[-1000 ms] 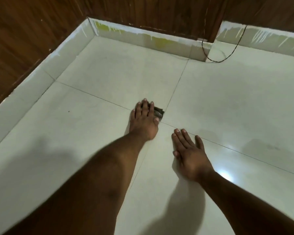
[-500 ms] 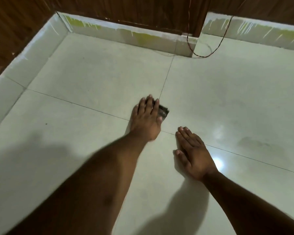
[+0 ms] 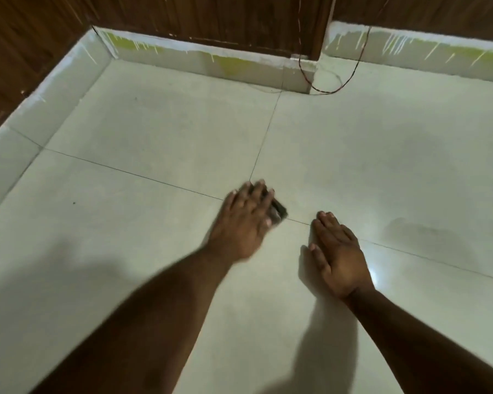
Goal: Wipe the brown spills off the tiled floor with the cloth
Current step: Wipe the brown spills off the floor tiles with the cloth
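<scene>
My left hand (image 3: 244, 220) presses flat on a small dark cloth (image 3: 278, 212) on the pale tiled floor (image 3: 160, 132), near where the tile joints cross. Only the cloth's right edge shows past my fingers; the hand is blurred. My right hand (image 3: 337, 253) lies flat on the floor just to the right, fingers together, holding nothing. A faint darker smear (image 3: 421, 234) marks the tile to the right of my right hand. No clearly brown spill shows elsewhere.
A pale skirting (image 3: 199, 59) with yellow paint streaks runs along dark wooden walls at the back and left. A thin reddish wire (image 3: 325, 91) loops onto the floor by the skirting corner. A tiny dark speck (image 3: 74, 202) lies at left.
My left hand with the cloth has slid slightly toward me and to the right across the tile joint. The view has shifted. My right hand stays planted.
</scene>
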